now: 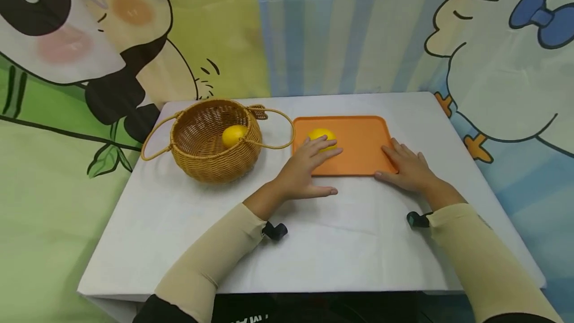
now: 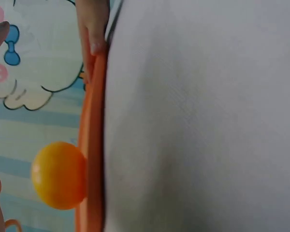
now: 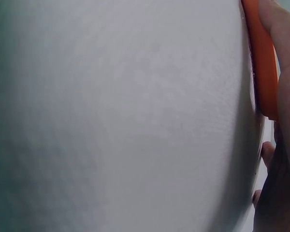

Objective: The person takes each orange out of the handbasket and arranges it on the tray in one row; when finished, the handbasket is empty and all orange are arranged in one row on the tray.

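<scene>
A round yellow ball lies on the left part of a flat orange tray; the left wrist view shows it smooth and orange-yellow. My left hand is held over the tray's near left corner, fingers spread and thumb apart. Its fingers partly cover the ball in the head view, and the left wrist view shows no finger touching it. My right hand holds the tray's near right corner, its thumb along the near edge and fingers at the right rim. A second yellow, rounded object lies inside the wicker basket.
The basket stands left of the tray, its two loop handles spread outward; the right handle reaches close to the tray's left edge. A white cloth covers the table. Behind hangs a printed cartoon curtain.
</scene>
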Motion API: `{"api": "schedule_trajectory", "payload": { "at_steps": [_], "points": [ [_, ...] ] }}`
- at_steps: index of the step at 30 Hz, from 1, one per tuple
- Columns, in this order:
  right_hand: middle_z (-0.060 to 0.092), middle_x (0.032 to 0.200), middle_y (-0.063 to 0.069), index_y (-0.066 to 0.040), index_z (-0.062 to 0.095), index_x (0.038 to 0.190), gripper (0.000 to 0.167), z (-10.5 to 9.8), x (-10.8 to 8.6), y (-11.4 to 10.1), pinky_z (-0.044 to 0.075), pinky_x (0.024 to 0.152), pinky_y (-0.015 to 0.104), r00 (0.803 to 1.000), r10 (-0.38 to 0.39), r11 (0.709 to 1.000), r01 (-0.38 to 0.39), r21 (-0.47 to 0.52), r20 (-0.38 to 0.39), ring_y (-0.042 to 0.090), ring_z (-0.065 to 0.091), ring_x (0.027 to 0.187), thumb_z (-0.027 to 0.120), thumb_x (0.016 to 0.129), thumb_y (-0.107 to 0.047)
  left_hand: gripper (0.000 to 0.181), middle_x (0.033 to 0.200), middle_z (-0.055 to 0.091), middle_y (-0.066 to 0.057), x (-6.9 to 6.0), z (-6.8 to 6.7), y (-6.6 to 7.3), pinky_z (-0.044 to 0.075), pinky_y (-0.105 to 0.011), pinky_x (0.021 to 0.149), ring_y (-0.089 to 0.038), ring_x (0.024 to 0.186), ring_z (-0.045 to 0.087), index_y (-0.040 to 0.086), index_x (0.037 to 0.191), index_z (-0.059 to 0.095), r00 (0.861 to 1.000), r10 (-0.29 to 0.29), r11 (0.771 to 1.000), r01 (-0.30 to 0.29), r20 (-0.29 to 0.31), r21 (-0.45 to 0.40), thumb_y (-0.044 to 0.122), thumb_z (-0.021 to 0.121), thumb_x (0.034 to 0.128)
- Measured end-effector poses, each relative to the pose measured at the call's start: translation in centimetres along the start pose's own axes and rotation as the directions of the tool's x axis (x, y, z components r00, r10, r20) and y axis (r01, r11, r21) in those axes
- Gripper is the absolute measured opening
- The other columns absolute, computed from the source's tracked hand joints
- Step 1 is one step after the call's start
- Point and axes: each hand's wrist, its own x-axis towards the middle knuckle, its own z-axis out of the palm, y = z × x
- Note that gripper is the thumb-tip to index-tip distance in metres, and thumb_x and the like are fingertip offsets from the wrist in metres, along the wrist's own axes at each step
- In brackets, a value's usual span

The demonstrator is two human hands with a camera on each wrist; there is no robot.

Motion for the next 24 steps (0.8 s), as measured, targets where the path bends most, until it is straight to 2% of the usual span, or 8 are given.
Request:
{"api": "schedule_trajectory", "payload": {
  "at_steps": [4, 8, 15, 19, 24],
  "points": [
    [-0.002, 0.177, 0.023, -0.007, 0.018, 0.171, 0.108, -0.1, -0.2, 0.4, -0.002, 0.118, 0.081, 1.000, 0.001, 1.000, -0.001, -0.006, 0.004, 0.052, 0.004, 0.160, 0.060, 0.097, -0.073, 0.091, 0.164, 0.047, -0.008, -1.2, -2.2, 1.4, 0.012, -0.056, 0.130, -0.028, 0.159, 0.030, 0.017, 0.156, 0.055, 1.000, -0.015, 1.000, 0.016, -0.021, 0.021, 0.055, 0.089, 0.0803],
    [-0.003, 0.177, 0.023, -0.008, 0.018, 0.171, 0.110, 0.0, 0.1, 0.3, -0.003, 0.117, 0.081, 1.000, 0.001, 1.000, -0.001, 0.006, 0.012, 0.053, 0.003, 0.160, 0.060, 0.096, -0.075, 0.090, 0.161, 0.049, -0.010, -2.7, -4.6, 1.6, 0.014, -0.052, 0.130, -0.030, 0.157, 0.034, 0.015, 0.154, 0.057, 0.996, -0.062, 0.997, 0.064, -0.057, 0.032, 0.051, 0.091, 0.0786],
    [-0.004, 0.177, 0.023, -0.007, 0.018, 0.171, 0.110, 0.1, 0.2, 0.4, -0.003, 0.117, 0.082, 1.000, -0.003, 1.000, 0.003, -0.007, 0.009, 0.053, 0.003, 0.159, 0.059, 0.096, -0.076, 0.088, 0.156, 0.054, -0.013, -4.6, -8.2, 0.8, 0.029, -0.055, 0.125, -0.031, 0.150, 0.043, 0.012, 0.151, 0.060, 0.982, -0.077, 0.997, 0.079, -0.171, 0.007, 0.041, 0.094, 0.0759],
    [-0.005, 0.176, 0.024, -0.007, 0.018, 0.171, 0.110, -0.1, 0.0, 0.3, -0.003, 0.116, 0.082, 1.000, -0.002, 1.000, 0.002, -0.003, 0.014, 0.054, 0.002, 0.159, 0.059, 0.096, -0.076, 0.087, 0.154, 0.056, -0.012, -5.4, -10.7, 0.1, 0.033, -0.054, 0.122, -0.031, 0.148, 0.044, 0.011, 0.150, 0.060, 0.971, -0.092, 0.996, 0.093, -0.222, -0.006, 0.037, 0.096, 0.0746],
    [-0.005, 0.176, 0.025, -0.006, 0.018, 0.171, 0.111, 0.0, 0.0, 0.1, -0.003, 0.116, 0.082, 1.000, -0.004, 1.000, 0.005, -0.001, 0.015, 0.054, 0.002, 0.159, 0.059, 0.096, -0.076, 0.084, 0.155, 0.055, -0.008, -6.6, -14.8, -1.0, 0.034, -0.056, 0.120, -0.029, 0.147, 0.045, 0.014, 0.151, 0.059, 0.957, -0.169, 0.983, 0.180, -0.236, 0.027, 0.036, 0.093, 0.0774]
  ]
}}
